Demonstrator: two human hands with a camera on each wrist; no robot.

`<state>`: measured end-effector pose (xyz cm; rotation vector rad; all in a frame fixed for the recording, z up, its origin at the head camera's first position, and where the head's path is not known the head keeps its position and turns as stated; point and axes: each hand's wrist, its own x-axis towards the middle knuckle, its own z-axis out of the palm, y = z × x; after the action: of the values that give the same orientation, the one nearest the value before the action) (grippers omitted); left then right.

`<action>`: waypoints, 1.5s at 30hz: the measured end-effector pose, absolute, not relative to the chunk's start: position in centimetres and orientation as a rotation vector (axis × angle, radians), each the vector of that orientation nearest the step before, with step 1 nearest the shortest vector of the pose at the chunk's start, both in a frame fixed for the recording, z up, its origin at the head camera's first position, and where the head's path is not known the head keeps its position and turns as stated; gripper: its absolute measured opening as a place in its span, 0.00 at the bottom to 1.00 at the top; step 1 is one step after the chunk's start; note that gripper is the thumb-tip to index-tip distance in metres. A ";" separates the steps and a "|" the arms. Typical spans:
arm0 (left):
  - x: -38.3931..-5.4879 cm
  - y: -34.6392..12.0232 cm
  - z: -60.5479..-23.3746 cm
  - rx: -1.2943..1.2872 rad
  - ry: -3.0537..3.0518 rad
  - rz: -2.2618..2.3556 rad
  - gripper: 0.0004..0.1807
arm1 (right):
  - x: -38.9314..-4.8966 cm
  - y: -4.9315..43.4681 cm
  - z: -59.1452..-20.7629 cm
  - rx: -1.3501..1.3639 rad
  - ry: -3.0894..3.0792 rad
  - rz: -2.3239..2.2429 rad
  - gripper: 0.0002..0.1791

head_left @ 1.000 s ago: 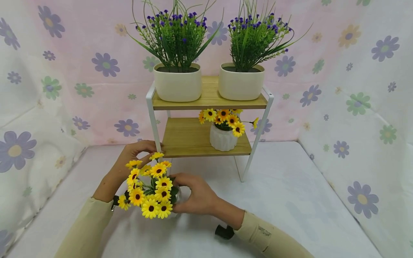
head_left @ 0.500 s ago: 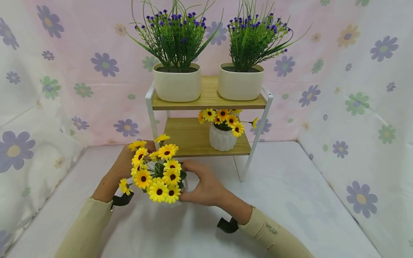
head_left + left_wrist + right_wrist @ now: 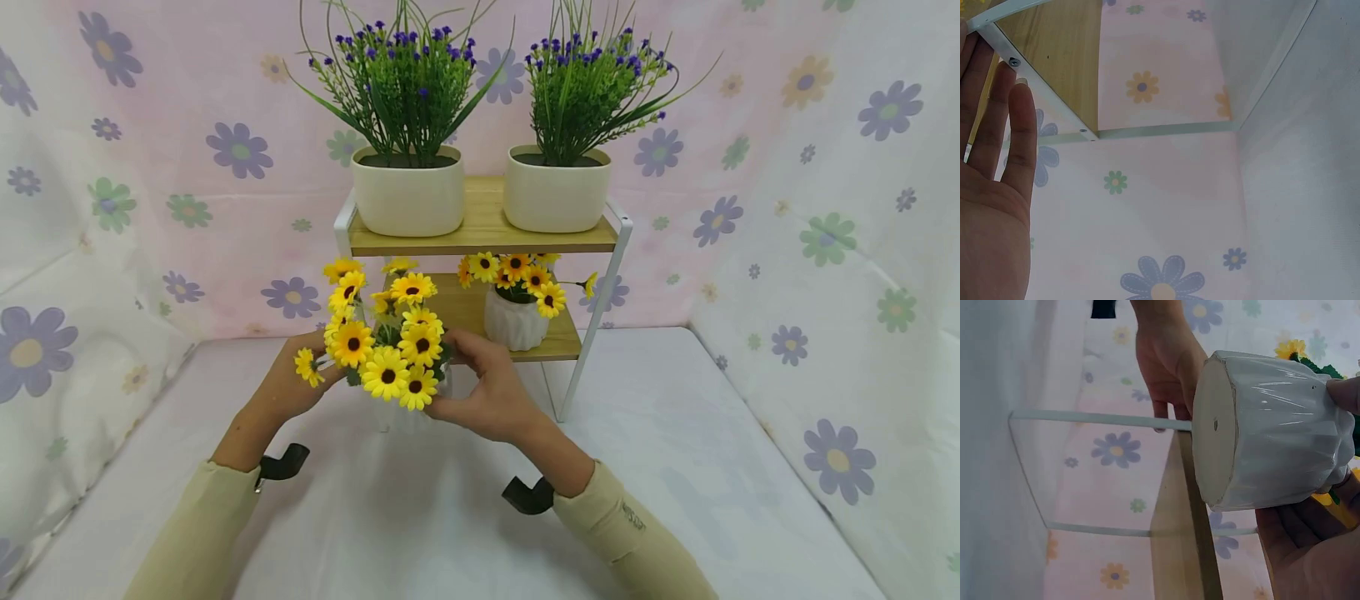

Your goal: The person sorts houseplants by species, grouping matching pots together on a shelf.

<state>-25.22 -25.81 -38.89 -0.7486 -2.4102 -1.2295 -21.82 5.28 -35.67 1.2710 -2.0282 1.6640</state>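
My right hand (image 3: 495, 392) grips a potted artificial sunflower (image 3: 384, 371), raised above the table before the left side of a two-tier rack (image 3: 483, 204). In the right wrist view its white fluted pot (image 3: 1279, 434) lies between thumb and fingers, its flat base near the edge of the lower board (image 3: 1200, 531). Yellow blooms hide part of my left hand (image 3: 285, 387) in the head view. That hand is at the rack's left side; the left wrist view has its fairly straight fingers (image 3: 1021, 125) against the white frame (image 3: 1044, 94). Its thumb is hidden there.
A second potted sunflower (image 3: 517, 321) stands on the lower board's right side. Above it, two cream planters (image 3: 408, 200) with purple-flowered plants occupy the top board. White cloth (image 3: 420, 533) covers the table, and flower-patterned sheets (image 3: 750, 208) enclose it.
The right hand has lifted the potted sunflower up and away from me, slightly to the right, until it is before the lower board. The left hand stays at the rack.
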 end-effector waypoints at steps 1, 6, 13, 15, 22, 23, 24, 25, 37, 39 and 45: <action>-25.2 -25.7 -38.8 -0.733 -2.419 -1.211 0.13 | -21.9 5.3 -35.5 1.259 -2.016 1.673 0.31; -25.3 -25.4 -38.7 -0.764 -2.379 -1.212 0.07 | -22.5 5.3 -34.9 1.203 -1.974 1.714 0.33; -25.4 -25.3 -38.6 -0.834 -2.343 -1.246 0.09 | -23.2 4.9 -34.3 1.123 -1.974 1.719 0.29; -25.4 -25.3 -38.6 -0.851 -2.336 -1.253 0.11 | -23.4 4.8 -34.3 1.079 -1.989 1.730 0.28; -25.4 -25.5 -38.6 -0.873 -2.336 -1.258 0.10 | -24.0 4.0 -34.4 0.958 -2.008 1.753 0.25; -25.4 -25.5 -38.6 -0.875 -2.336 -1.260 0.10 | -24.1 3.9 -34.5 0.953 -2.002 1.760 0.24; -25.4 -25.4 -38.6 -0.879 -2.336 -1.261 0.10 | -24.2 3.7 -34.6 0.946 -1.996 1.763 0.24; -25.4 -25.4 -38.6 -0.881 -2.335 -1.261 0.10 | -24.3 3.6 -34.6 0.939 -1.991 1.770 0.24; -25.5 -25.3 -38.6 -0.869 -2.341 -1.266 0.11 | -25.0 2.8 -35.0 0.834 -1.987 1.768 0.28; -25.5 -25.3 -38.6 -0.862 -2.349 -1.263 0.11 | -25.1 2.7 -35.1 0.832 -1.966 1.782 0.28; -25.3 -25.3 -38.5 -0.844 -2.365 -1.258 0.10 | -25.1 2.3 -35.4 0.840 -1.922 1.805 0.28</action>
<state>-25.31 -25.31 -38.53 -0.8435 -2.3647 -1.2580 -25.12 2.31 -35.41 0.8403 -1.9220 1.8055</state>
